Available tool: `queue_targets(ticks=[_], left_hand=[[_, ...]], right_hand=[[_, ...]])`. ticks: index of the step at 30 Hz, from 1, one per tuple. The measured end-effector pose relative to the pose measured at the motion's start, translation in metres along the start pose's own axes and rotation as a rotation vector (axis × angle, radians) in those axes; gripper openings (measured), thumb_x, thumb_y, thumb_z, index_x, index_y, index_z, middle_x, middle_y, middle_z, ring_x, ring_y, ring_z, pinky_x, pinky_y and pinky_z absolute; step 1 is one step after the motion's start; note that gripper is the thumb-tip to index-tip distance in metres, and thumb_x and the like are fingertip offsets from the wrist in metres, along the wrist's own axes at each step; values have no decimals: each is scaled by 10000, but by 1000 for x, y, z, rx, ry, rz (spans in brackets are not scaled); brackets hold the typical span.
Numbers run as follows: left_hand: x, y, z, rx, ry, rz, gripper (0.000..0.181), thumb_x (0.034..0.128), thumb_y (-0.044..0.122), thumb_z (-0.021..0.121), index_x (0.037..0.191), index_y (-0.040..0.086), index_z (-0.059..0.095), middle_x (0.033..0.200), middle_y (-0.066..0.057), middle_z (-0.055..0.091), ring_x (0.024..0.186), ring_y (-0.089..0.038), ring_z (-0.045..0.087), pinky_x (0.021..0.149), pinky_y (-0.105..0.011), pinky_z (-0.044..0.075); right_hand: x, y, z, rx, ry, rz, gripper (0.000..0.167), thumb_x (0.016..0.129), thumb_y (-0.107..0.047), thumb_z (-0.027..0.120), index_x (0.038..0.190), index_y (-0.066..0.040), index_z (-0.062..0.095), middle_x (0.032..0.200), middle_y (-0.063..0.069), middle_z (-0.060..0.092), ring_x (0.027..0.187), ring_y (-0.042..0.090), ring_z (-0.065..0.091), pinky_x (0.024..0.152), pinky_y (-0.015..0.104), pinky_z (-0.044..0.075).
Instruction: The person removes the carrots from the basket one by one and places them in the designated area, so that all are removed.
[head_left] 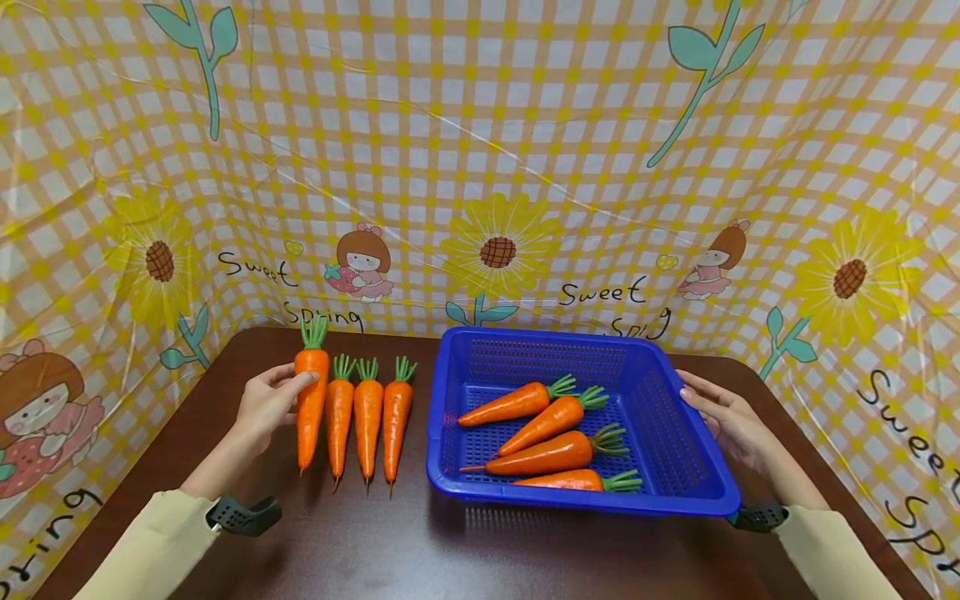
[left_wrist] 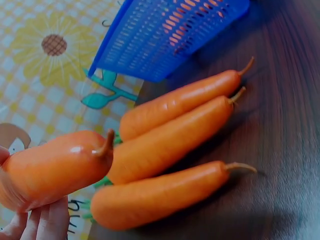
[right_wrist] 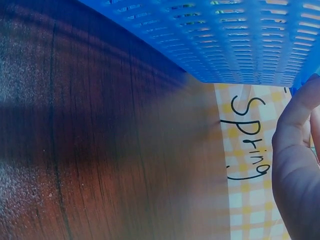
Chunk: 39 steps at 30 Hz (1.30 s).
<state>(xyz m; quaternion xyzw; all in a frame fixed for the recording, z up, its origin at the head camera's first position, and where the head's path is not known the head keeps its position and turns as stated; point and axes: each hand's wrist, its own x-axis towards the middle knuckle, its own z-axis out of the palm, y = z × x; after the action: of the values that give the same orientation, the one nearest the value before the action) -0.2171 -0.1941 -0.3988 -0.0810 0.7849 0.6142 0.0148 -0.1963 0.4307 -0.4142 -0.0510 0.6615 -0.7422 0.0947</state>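
The left hand (head_left: 272, 406) pinches a carrot (head_left: 311, 408) with green stub leaves, held upright at the left end of a row; in the left wrist view that carrot (left_wrist: 60, 167) hangs above the others. Beside it lie three carrots (head_left: 340, 425) side by side, leaves toward the back. The right hand (head_left: 731, 421) holds the right rim of a blue perforated basket (head_left: 585, 505), thumb and fingers at its edge. Inside the basket lie several carrots (head_left: 551, 423), leaves to the right. The right wrist view shows the basket's wall (right_wrist: 225, 45) and part of the right hand (right_wrist: 300, 170).
A dark brown wooden table (head_left: 360, 550) carries everything. Checked cloth (head_left: 420, 167) with sunflowers and printed figures rises behind the table and on both sides. The basket stands close to the back cloth, right of the carrot row.
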Motion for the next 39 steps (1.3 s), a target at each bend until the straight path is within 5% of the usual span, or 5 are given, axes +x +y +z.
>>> queue_targets(ticks=[14,31,39], left_hand=[[4,-26,-7,75,12,-52,725,928,403,584,1445,-45,345,1353,-270,497,769,-18,597,722,-272,587],[17,-47,-7,184,-10,-88,735,907,413,609,1421,-63,385,1323,-275,504,821,-90,603,729,-321,596],[20,-52,-8,209,-4,-99,716,891,397,628,1387,-80,429,1165,-212,578,794,-84,587,700,-313,597]], right_hand=[[0,0,0,-15,6,11,338,1019,-116,449,1223,-319,626,1084,-93,717,907,110,710,725,273,591],[-1,-1,1,-10,2,2,341,1021,-119,445,1247,-309,615,1091,-93,711,923,92,700,733,255,585],[-1,1,0,-7,3,-1,343,1023,-114,438,1246,-304,616,1077,-77,715,910,100,704,731,259,586]])
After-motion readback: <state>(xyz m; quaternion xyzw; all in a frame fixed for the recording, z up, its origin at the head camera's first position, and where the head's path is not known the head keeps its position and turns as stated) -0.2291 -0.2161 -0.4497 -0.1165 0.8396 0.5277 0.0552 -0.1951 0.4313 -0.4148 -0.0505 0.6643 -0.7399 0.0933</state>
